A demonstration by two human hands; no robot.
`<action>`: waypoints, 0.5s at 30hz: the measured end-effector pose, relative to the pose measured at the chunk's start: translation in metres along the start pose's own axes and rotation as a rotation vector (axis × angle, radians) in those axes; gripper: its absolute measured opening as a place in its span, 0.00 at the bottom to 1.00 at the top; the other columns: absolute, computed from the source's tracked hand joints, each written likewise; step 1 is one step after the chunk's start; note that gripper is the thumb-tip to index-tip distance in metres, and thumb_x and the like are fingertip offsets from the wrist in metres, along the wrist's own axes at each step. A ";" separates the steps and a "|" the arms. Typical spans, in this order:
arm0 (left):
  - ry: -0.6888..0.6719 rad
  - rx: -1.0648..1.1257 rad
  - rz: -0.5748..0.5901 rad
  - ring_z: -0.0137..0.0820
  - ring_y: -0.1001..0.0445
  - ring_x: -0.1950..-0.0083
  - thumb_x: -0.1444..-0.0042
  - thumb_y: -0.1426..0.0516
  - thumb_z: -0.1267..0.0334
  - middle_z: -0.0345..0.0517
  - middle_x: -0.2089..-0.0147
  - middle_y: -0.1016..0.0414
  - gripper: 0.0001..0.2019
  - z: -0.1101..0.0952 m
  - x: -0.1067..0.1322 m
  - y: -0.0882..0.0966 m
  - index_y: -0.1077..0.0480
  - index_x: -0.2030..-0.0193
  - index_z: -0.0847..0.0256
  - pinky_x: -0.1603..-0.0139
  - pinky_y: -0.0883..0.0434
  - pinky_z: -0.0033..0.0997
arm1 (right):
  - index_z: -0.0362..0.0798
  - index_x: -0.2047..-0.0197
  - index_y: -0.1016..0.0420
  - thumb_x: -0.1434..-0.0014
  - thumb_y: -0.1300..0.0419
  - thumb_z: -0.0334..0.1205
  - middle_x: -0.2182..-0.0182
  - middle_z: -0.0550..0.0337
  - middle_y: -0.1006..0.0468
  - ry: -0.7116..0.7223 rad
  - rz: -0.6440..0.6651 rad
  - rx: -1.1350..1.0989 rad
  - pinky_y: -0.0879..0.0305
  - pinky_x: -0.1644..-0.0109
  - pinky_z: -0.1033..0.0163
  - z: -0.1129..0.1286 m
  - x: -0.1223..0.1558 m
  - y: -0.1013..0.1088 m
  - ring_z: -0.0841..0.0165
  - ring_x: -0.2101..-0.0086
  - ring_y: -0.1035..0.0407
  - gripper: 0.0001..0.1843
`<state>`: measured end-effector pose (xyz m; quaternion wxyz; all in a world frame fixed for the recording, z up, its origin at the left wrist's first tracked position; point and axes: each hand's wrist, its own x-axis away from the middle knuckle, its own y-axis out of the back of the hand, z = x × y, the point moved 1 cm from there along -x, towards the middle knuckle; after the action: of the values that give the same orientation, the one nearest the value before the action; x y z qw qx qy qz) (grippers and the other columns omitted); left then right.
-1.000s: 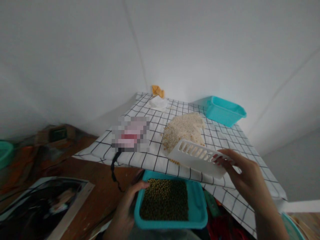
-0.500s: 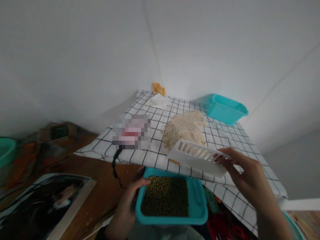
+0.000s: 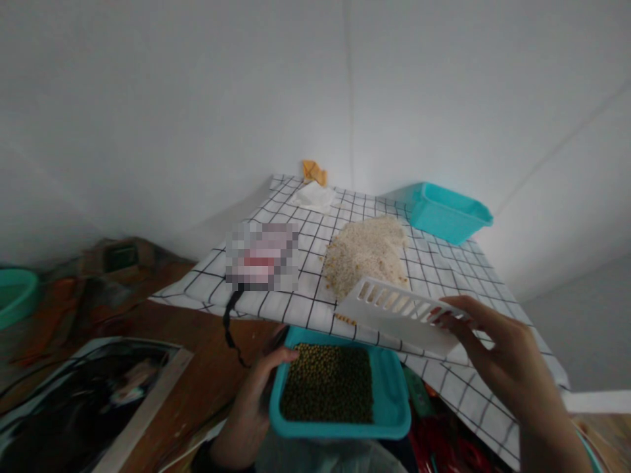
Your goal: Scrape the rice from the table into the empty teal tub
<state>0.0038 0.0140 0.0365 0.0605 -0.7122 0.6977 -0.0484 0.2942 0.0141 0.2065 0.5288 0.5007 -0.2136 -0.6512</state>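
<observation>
My left hand grips the left rim of a teal tray filled with small green beans, held just below the table's near edge. My right hand pinches the right end of a white slotted plastic basket, tilted with its side toward me, resting by the near edge of a pale grain heap on the black-and-white checked tablecloth. A few yellowish grains lie at the cloth's edge above the tray.
A second teal tray stands at the table's far right. White paper and an orange scrap lie at the far corner by the wall. A blurred patch covers something on the cloth's left. A wooden surface, dark framed picture and clutter lie left.
The view has shifted slightly; my right hand and the white basket sit a little further right and lower. The bean tray stays in the same grip below the table edge.
</observation>
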 end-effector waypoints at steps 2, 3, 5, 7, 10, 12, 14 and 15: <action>-0.029 -0.013 0.004 0.40 0.25 0.51 0.53 0.37 0.69 0.39 0.57 0.23 0.17 0.000 0.000 0.000 0.25 0.57 0.47 0.46 0.29 0.37 | 0.54 0.59 0.27 0.37 0.46 0.41 0.69 0.65 0.20 0.005 0.001 -0.001 0.30 0.67 0.69 -0.001 0.001 0.001 0.70 0.70 0.25 0.07; -0.050 -0.027 0.006 0.39 0.25 0.51 0.53 0.37 0.69 0.39 0.56 0.24 0.17 0.001 0.000 0.001 0.25 0.56 0.47 0.45 0.30 0.37 | 0.54 0.59 0.27 0.36 0.46 0.41 0.68 0.65 0.19 0.005 0.000 -0.003 0.30 0.67 0.69 -0.001 0.002 0.001 0.70 0.69 0.25 0.08; -0.093 -0.062 0.024 0.37 0.24 0.53 0.54 0.36 0.70 0.39 0.54 0.25 0.19 0.002 -0.001 0.005 0.25 0.55 0.46 0.44 0.30 0.36 | 0.54 0.59 0.27 0.36 0.47 0.42 0.68 0.64 0.19 0.001 -0.002 -0.010 0.30 0.66 0.69 -0.003 0.003 0.001 0.70 0.69 0.24 0.08; -0.102 -0.093 0.076 0.36 0.24 0.53 0.54 0.36 0.71 0.38 0.53 0.25 0.20 0.005 -0.003 0.010 0.26 0.55 0.45 0.45 0.30 0.34 | 0.54 0.58 0.27 0.36 0.47 0.42 0.68 0.64 0.19 -0.017 -0.001 -0.014 0.29 0.65 0.69 -0.005 0.004 0.001 0.69 0.68 0.24 0.08; -0.078 -0.128 0.140 0.38 0.25 0.49 0.55 0.35 0.72 0.39 0.49 0.26 0.23 0.009 -0.005 0.016 0.27 0.53 0.45 0.47 0.28 0.33 | 0.54 0.58 0.26 0.36 0.46 0.44 0.67 0.63 0.19 -0.043 -0.011 -0.001 0.29 0.64 0.68 -0.009 0.007 0.001 0.69 0.68 0.23 0.09; -0.080 -0.134 0.130 0.39 0.25 0.49 0.55 0.35 0.72 0.40 0.48 0.26 0.23 0.009 -0.006 0.017 0.27 0.52 0.46 0.46 0.29 0.35 | 0.54 0.58 0.26 0.36 0.47 0.45 0.67 0.62 0.18 -0.038 -0.026 0.017 0.29 0.64 0.68 -0.012 0.008 0.003 0.68 0.68 0.23 0.10; -0.089 -0.139 0.127 0.37 0.24 0.53 0.56 0.34 0.72 0.40 0.51 0.24 0.23 0.009 -0.005 0.014 0.27 0.53 0.46 0.44 0.30 0.38 | 0.54 0.58 0.26 0.36 0.47 0.45 0.67 0.62 0.18 -0.025 -0.037 0.027 0.28 0.65 0.68 -0.015 0.010 0.005 0.68 0.68 0.23 0.10; -0.091 -0.137 0.119 0.37 0.24 0.56 0.57 0.34 0.72 0.40 0.53 0.24 0.23 0.008 -0.004 0.012 0.27 0.53 0.47 0.43 0.30 0.39 | 0.54 0.58 0.26 0.36 0.47 0.45 0.67 0.63 0.18 -0.019 -0.039 0.032 0.28 0.66 0.68 -0.016 0.011 0.007 0.68 0.69 0.23 0.10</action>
<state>-0.0073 0.0178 0.0270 0.0458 -0.6736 0.7368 0.0354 0.3126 0.0059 0.2006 0.5059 0.5069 -0.2190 -0.6626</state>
